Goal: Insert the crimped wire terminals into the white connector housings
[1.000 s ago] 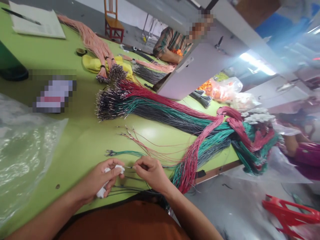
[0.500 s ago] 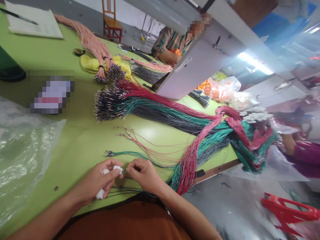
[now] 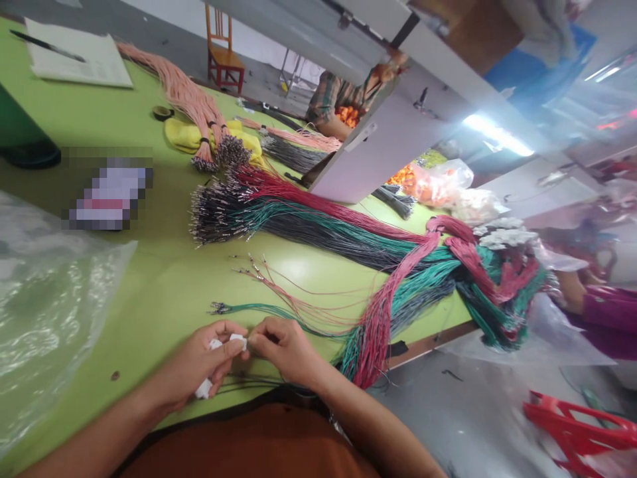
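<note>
White pieces (image 3: 238, 340) are being gripped by the left hand (image 3: 212, 355); the right hand (image 3: 284, 346) is pinching, probably on a wire tip too small to make out, just beside them. Fitting is apparently under way, the next push calling for alignment.

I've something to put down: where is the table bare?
Bare table shows between the plastic sheet, left hand and wire bundle; a smaller patch lies between the paper and tape. Crowded: under the bundle; around the right hand, among loose wires.
</note>
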Action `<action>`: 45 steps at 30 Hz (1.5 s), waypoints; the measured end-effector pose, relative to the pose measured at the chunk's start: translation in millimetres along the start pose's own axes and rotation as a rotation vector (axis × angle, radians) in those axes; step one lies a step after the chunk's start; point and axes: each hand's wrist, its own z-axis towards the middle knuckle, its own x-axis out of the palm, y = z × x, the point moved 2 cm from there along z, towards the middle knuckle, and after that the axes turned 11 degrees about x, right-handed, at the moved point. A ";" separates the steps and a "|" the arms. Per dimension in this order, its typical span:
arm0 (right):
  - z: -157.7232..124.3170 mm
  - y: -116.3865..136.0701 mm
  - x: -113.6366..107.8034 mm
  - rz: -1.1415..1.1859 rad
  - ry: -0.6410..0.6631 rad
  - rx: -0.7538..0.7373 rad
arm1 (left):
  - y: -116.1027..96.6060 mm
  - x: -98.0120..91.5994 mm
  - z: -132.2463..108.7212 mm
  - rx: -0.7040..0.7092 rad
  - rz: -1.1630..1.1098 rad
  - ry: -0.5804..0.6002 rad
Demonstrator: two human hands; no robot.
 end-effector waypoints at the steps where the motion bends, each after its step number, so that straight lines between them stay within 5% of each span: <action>1: 6.2 -4.2 -8.3 -0.035 -0.050 -0.004 | -0.2 0.1 0.1 -0.002 -0.005 0.003; 5: 37.5 -30.9 -46.6 -0.396 -0.394 0.073 | -0.8 -0.2 0.2 -0.026 -0.026 -0.019; 9: 52.3 -51.9 -63.6 -0.555 -0.428 0.074 | -1.8 -0.6 0.8 -0.042 -0.034 -0.030; 13: 32.1 -40.9 -68.3 -0.455 -0.476 0.039 | -3.4 -0.2 1.7 -0.044 -0.037 -0.017; 15: 14.0 -22.4 -63.3 -0.306 -0.424 -0.039 | -3.8 0.3 1.6 -0.043 -0.036 -0.010; 20: -16.2 19.5 -25.7 -0.023 0.033 -0.219 | -2.7 0.6 0.4 -0.057 0.001 0.008; 26: -12.0 3.4 -12.3 0.060 -0.146 0.039 | -2.2 -3.1 1.2 -0.029 -0.015 0.029; 37: -18.2 4.2 -17.0 0.006 -0.144 -0.016 | -3.3 -3.3 -0.1 -0.058 -0.044 0.030; 45: -11.0 -0.9 -12.6 0.096 -0.058 0.132 | -6.5 -1.0 -1.4 -0.067 -0.015 0.042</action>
